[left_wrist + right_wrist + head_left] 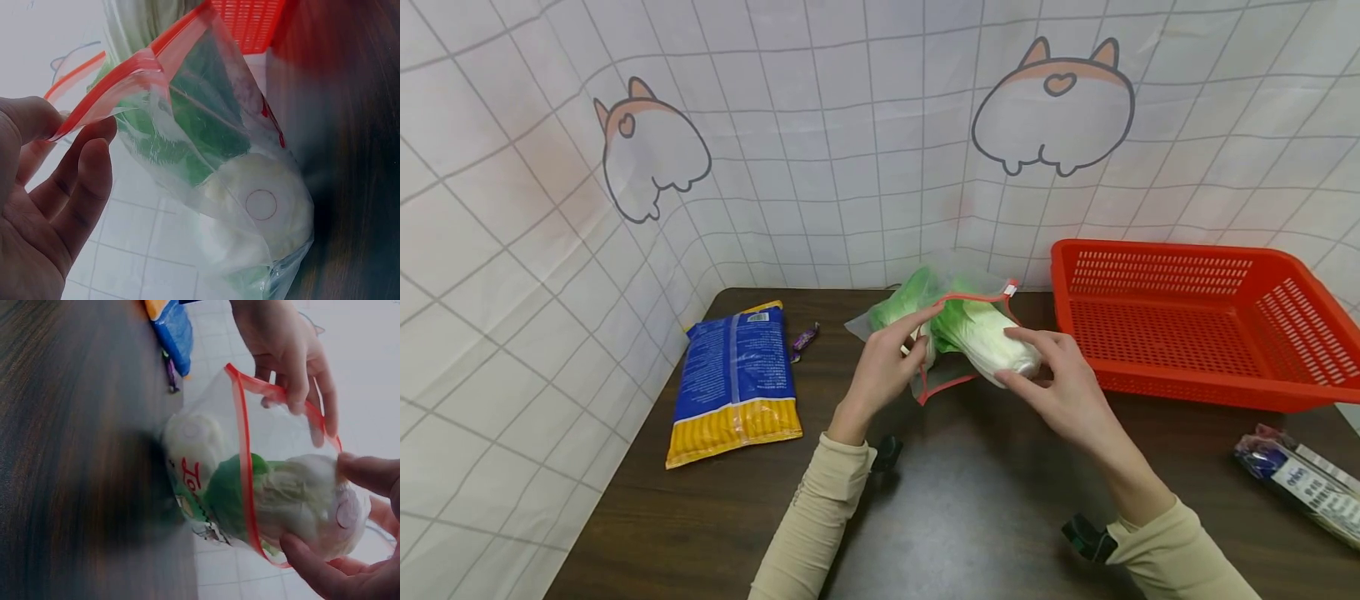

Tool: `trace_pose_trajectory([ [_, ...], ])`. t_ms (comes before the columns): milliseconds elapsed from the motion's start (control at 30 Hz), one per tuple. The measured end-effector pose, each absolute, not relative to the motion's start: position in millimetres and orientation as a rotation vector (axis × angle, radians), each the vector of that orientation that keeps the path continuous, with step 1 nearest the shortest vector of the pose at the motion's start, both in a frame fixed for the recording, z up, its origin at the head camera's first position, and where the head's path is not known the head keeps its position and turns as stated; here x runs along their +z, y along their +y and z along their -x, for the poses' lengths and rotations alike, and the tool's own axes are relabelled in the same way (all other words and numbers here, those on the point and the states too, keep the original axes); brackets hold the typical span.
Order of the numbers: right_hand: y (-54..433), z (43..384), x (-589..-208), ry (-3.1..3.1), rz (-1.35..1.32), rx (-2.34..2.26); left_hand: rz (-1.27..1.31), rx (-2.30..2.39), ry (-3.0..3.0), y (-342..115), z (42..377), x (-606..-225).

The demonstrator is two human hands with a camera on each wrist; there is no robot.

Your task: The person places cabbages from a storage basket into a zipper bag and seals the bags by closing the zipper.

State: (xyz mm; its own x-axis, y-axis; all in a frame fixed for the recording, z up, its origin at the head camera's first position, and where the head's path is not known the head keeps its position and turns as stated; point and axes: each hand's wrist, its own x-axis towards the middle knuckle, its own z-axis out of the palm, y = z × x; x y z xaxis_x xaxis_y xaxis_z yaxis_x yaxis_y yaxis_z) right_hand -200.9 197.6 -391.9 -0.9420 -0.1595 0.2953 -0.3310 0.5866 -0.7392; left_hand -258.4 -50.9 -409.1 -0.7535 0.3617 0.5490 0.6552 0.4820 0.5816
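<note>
My left hand (886, 360) pinches the red zip edge of a clear zip bag (951, 385) by its mouth. In the left wrist view, thumb and finger meet on that red strip (103, 94). My right hand (1063, 387) grips the white base of a napa cabbage (992, 342). Its green leafy end lies inside the bag mouth, while the base sticks out. A second cabbage (256, 200) is inside the bag, its round base seen through the plastic. Red lettering (190, 474) marks the bag in the right wrist view.
A red plastic basket (1157, 375) stands at the right rear. In front of it lies a clear-wrapped, labelled package (1303, 483). To the left are a blue and yellow packet (733, 383) and a small purple-wrapped sweet (804, 342). A grid-patterned cloth (850, 167) hangs behind the dark table.
</note>
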Motion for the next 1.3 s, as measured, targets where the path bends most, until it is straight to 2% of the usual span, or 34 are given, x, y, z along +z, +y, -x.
trace_pose_trajectory([
  [633, 202, 201, -395, -2.527, -0.342, 1.272, 0.868, -1.163, -2.374, -51, 259, -410],
  [1300, 184, 209, -400, -2.447, -0.340, 1.257, 0.915, -1.130, -2.361, -50, 259, -413],
])
